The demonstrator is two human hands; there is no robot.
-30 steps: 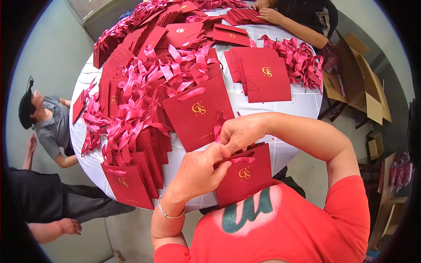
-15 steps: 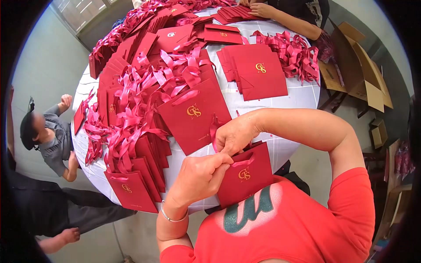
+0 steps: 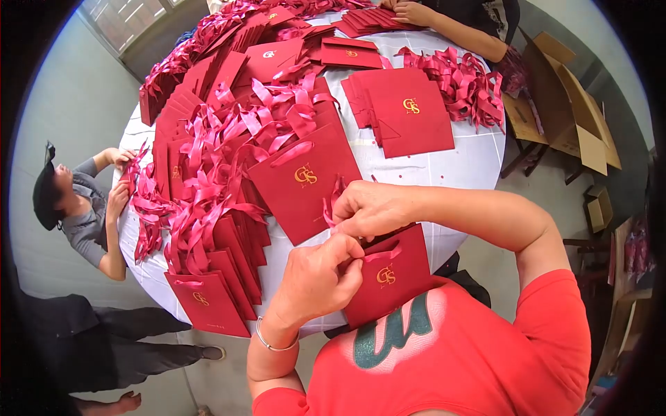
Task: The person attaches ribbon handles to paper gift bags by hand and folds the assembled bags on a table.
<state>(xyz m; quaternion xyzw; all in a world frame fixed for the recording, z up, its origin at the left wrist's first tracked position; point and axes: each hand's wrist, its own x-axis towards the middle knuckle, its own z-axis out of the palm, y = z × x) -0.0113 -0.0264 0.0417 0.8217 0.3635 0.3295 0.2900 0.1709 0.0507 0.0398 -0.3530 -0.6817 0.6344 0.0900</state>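
A small red paper gift bag (image 3: pixel 399 291) with a gold emblem stands at the table's near edge, against my red shirt. A pink ribbon handle (image 3: pixel 383 254) runs across its top. My left hand (image 3: pixel 320 274), with a bracelet at the wrist, is closed in a pinch on the ribbon at the bag's upper left. Right above it, my right hand (image 3: pixel 368 210) has its fingers pinched on ribbon too, and a pink loop (image 3: pixel 333 201) sticks up beside them. The fingers hide where the ribbon meets the bag. A larger red bag (image 3: pixel 305 180) lies flat just beyond my hands.
Rows of red bags with ribbons (image 3: pixel 215 173) fill the left side of the white-covered table (image 3: pixel 458 208). Flat bags (image 3: pixel 416 114) and a ribbon pile (image 3: pixel 461 87) lie at right. Co-workers' hands (image 3: pixel 121 180) (image 3: pixel 414 14) are at the left and far edges. Cardboard boxes (image 3: pixel 565 104) stand right.
My right hand has shifted slightly left, drawing the ribbon, while my left hand stays near the bag's top. The co-worker at left has brought both hands to the ribbons at the table edge.
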